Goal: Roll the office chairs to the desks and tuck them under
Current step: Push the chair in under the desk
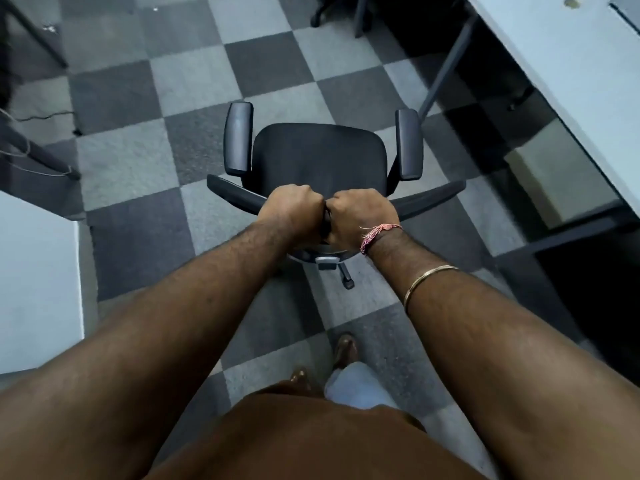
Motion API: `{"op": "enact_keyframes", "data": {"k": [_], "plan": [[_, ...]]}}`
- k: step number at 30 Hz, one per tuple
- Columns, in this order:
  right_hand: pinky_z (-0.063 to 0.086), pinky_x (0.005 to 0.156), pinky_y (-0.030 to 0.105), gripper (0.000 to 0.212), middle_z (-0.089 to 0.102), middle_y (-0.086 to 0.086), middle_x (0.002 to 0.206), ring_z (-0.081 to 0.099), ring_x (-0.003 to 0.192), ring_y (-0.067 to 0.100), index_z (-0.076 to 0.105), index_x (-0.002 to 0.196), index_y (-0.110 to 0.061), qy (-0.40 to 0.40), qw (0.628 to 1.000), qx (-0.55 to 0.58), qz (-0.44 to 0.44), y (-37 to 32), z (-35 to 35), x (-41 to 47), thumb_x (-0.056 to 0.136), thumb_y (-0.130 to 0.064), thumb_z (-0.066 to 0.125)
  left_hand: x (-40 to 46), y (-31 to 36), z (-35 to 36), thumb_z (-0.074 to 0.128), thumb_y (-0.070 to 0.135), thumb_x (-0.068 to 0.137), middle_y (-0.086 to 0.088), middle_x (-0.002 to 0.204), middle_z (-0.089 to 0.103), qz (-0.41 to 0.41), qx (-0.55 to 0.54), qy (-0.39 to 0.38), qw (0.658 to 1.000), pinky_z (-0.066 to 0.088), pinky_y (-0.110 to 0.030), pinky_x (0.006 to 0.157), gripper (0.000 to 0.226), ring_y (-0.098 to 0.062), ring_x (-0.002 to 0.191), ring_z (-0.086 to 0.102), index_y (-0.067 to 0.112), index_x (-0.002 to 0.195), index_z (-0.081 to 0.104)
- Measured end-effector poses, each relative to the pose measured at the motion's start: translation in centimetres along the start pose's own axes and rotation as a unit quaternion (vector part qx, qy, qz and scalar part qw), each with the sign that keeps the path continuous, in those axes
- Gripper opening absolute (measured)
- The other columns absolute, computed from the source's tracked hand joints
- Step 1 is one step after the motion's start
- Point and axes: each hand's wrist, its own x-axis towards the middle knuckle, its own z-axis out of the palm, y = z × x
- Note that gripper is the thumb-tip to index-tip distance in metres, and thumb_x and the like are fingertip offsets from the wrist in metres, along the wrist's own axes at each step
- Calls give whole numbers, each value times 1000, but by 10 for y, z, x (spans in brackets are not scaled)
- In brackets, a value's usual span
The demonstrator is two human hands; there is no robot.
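Left hand (291, 209) and right hand (362, 216) fisted side by side, touching, gripping top edge of office chair (318, 157) backrest. Seat and armrests point away, beyond knuckles. White surface (568, 71) ahead-right of right hand, well apart.

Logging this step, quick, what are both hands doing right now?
Left hand: gripping the black office chair's backrest top.
Right hand: gripping it too.
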Motion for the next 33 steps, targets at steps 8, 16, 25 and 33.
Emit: {"op": "enact_keyframes", "data": {"k": [8, 16, 25, 33], "plan": [[47, 59, 34, 29, 67, 0, 80, 65, 70, 26, 66, 81, -22, 32, 997, 0, -75, 27, -14, 158, 80, -49, 55, 86, -112, -12, 63, 42, 83, 7, 64, 41, -70, -7, 2, 998, 46, -32, 63, 17, -22, 66, 51, 26, 79, 60], [47, 61, 33, 37, 69, 0, 85, 67, 75, 25, 68, 86, -23, 34, 988, 6, -151, 46, -32, 326, 79, -56, 53, 176, -229, -37, 62, 43, 84, -2, 84, 69, -154, -24, -7, 988, 51, -33, 67, 19, -26, 76, 66, 25, 78, 60], [43, 59, 32, 32, 68, 0, 83, 67, 74, 26, 68, 84, -23, 45, 978, -2, -205, 51, -42, 498, 80, -52, 57, 260, -363, -48, 61, 44, 84, 5, 70, 51, -194, -13, -35, 980, 48, -30, 61, 21, -21, 64, 53, 25, 76, 59], [44, 59, 33, 33, 67, -1, 82, 67, 73, 26, 66, 82, -23, 61, 976, 3, -210, 40, -64, 687, 80, -53, 52, 349, -526, -58, 60, 39, 82, 6, 66, 49, -211, -25, -13, 977, 47, -32, 61, 17, -21, 63, 52, 25, 73, 57]]}}
